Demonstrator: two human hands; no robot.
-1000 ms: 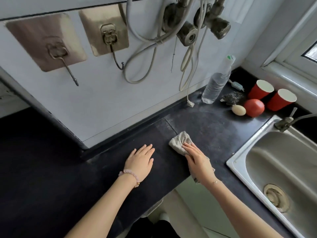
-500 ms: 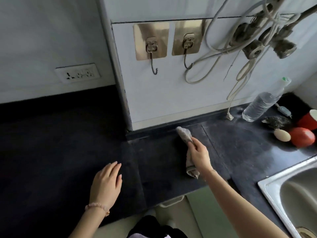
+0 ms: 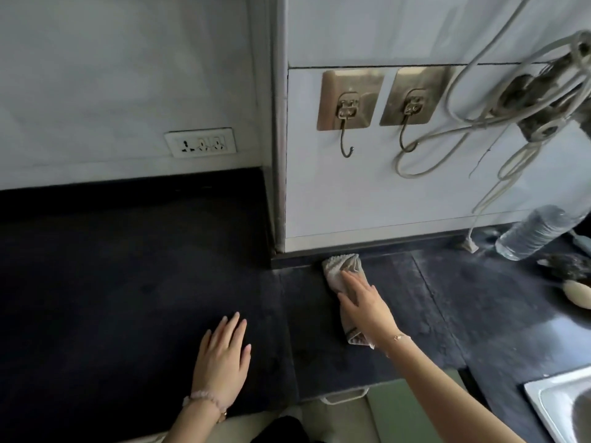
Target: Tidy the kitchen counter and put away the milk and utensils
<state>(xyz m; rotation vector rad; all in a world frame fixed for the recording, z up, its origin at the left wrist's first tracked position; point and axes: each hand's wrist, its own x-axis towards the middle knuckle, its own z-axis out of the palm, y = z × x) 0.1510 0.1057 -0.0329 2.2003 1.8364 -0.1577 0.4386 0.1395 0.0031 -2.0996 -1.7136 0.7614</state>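
Now flattened, right hand (image 3: 364, 306) (pressing cloth (image 3: 339, 267))

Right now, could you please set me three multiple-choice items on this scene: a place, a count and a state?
1. Where is the cloth? A on the counter by the wall; B in a drawer; C on the floor.
2. How many hooks on the wall? A one; B two; C four.
3. The left hand is: A flat on the counter; B a fist; C lifting the cloth.
Answers: A, the right hand presses it there; B, two hang side by side; A, its fingers lie straight.
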